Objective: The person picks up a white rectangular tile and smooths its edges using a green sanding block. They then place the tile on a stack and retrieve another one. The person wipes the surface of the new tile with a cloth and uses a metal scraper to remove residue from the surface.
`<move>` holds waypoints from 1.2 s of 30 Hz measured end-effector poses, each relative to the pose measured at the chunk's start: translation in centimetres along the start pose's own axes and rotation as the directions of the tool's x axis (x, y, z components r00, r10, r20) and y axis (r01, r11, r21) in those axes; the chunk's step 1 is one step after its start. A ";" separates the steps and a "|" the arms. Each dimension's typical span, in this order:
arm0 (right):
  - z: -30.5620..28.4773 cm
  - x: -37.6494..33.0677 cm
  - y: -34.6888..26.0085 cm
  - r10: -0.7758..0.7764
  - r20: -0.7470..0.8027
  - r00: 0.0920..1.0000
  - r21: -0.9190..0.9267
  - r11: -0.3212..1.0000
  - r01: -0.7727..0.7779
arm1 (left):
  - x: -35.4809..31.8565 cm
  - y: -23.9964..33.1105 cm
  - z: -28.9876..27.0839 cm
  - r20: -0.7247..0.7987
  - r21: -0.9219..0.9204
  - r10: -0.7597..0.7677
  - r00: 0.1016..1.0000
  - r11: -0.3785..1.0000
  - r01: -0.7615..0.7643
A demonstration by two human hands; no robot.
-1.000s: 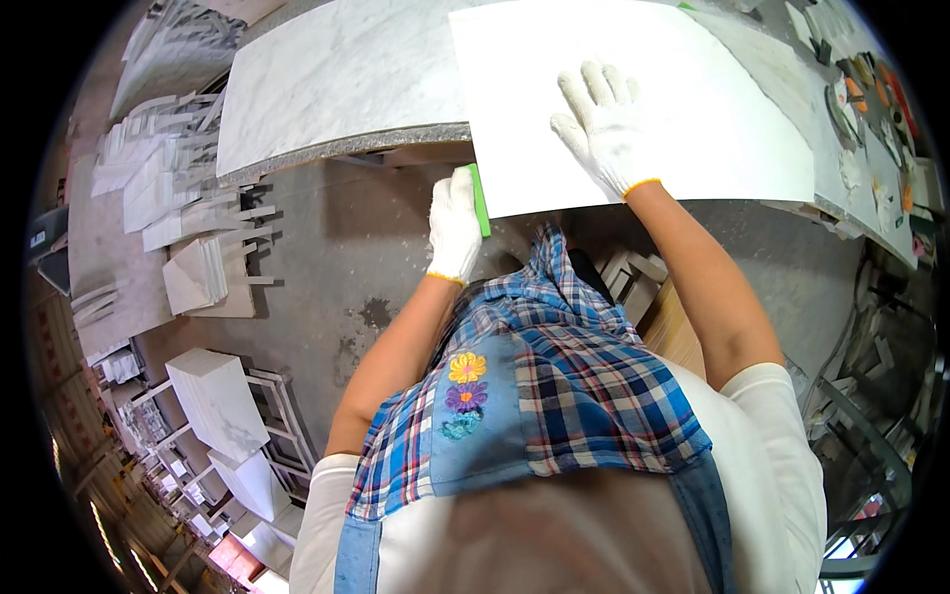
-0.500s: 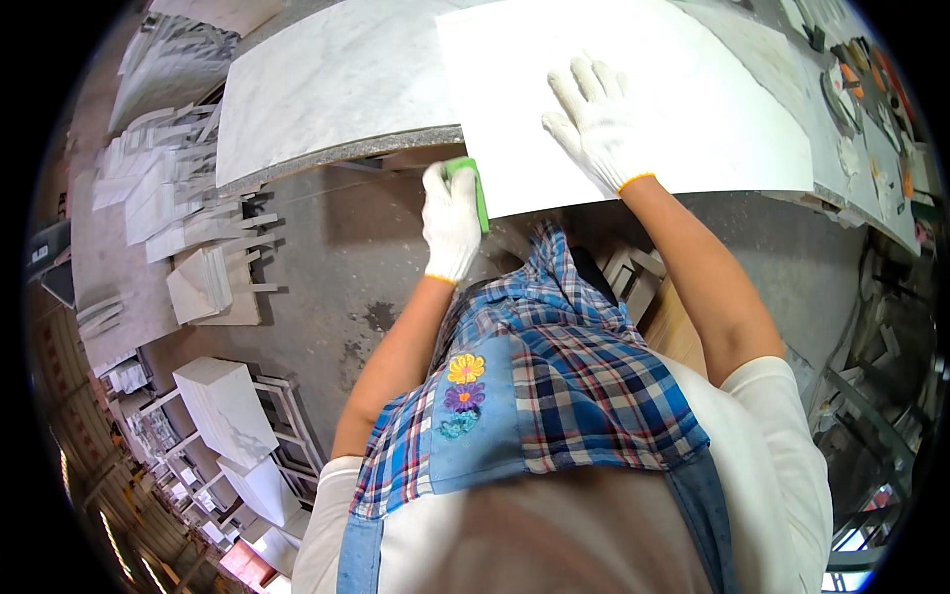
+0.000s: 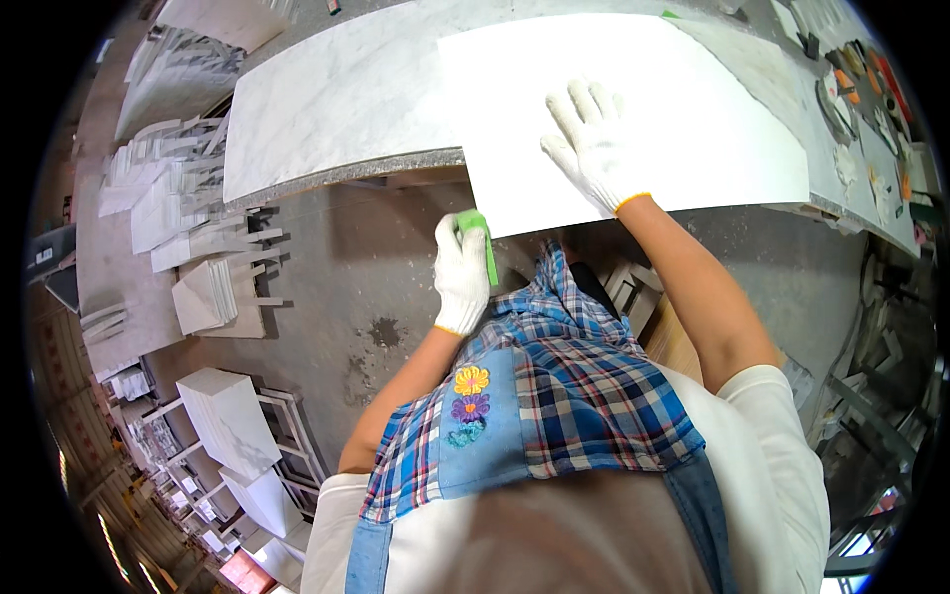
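My left hand [image 3: 462, 267], in a white knit glove, is closed round a flat green pad [image 3: 490, 259]. It holds the pad at the near left corner of a bright white panel [image 3: 693, 129]; whether the two touch I cannot tell. My right hand [image 3: 591, 148], also gloved, lies flat on the panel's upper face with its fingers spread. The panel rests on a grey-veined stone slab [image 3: 336, 109] and juts past the slab's near edge toward me.
Stacks of stone pieces [image 3: 163, 198] lie on a board at the left. White blocks [image 3: 233, 421] sit on a metal frame lower left. Several hand tools [image 3: 856, 84] lie on the bench at the far right. A wooden piece [image 3: 678, 332] stands beneath the panel.
My left hand has come nearer to me with the green pad, down along the panel's left edge to its near corner. My right hand keeps its place on the panel.
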State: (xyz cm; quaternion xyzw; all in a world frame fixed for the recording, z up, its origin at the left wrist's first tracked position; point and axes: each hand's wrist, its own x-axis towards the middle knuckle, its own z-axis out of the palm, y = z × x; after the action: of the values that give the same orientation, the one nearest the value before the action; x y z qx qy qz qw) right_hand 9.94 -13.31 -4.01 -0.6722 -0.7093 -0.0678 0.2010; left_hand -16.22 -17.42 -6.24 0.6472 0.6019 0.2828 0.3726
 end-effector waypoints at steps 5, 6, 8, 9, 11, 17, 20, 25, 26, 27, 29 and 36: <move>0.4 0.0 0.1 -0.019 -0.077 0.997 -0.044 0.999 0.016 | 5.1 2.5 0.0 0.004 -0.019 -0.098 0.995 0.995 0.098; 0.3 0.1 0.2 -0.020 -0.088 0.996 -0.049 0.999 0.015 | 5.9 3.0 -0.2 0.031 0.008 -0.102 0.994 0.995 0.102; 0.2 0.2 0.2 -0.031 -0.089 0.996 -0.031 0.999 0.029 | 4.7 3.1 -0.1 0.006 -0.005 -0.132 0.991 0.991 0.132; 0.2 0.1 0.2 -0.028 -0.090 0.996 -0.022 0.999 0.026 | 3.6 2.9 -0.2 0.022 -0.041 -0.112 0.993 0.993 0.113; 0.1 0.4 -0.1 -0.031 -0.084 0.996 -0.024 0.999 0.029 | 0.9 1.2 -0.4 0.036 -0.011 -0.109 0.993 0.994 0.110; -0.2 0.3 -0.2 -0.042 -0.101 0.994 -0.015 0.999 0.040 | 6.6 4.1 -0.6 0.040 -0.003 -0.127 0.991 0.992 0.127; 0.0 0.2 0.2 -0.045 -0.119 0.992 -0.001 0.999 0.046 | 4.8 3.5 -0.4 0.039 -0.004 -0.124 0.992 0.992 0.124; -0.4 -0.1 -0.1 -0.012 -0.064 0.998 0.006 1.000 0.013 | 1.2 1.2 -0.3 0.052 0.022 -0.124 0.991 0.992 0.123; -0.3 -0.1 0.0 -0.004 -0.041 0.999 0.014 1.000 0.005 | 2.8 1.7 -0.2 0.053 0.016 -0.123 0.991 0.992 0.122; -0.2 0.0 0.1 0.002 -0.022 1.000 0.020 1.000 -0.001 | 4.6 2.8 -0.1 0.055 0.020 -0.176 0.983 0.984 0.175; -0.1 0.3 -0.3 -0.016 -0.013 1.000 0.028 0.999 0.016 | 7.0 2.4 -0.2 0.049 0.026 -0.149 0.988 0.989 0.148; -0.5 0.5 -1.1 -0.063 -0.041 0.997 -0.052 0.997 0.061 | 2.7 -4.0 -2.5 0.247 -0.450 -0.360 0.899 0.780 0.436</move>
State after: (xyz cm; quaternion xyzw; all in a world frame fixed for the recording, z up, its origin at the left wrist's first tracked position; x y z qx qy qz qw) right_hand 8.90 -13.14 -3.20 -0.6531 -0.7235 -0.1066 0.1967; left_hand -20.24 -14.35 -8.31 0.4068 0.6032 0.2931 0.6203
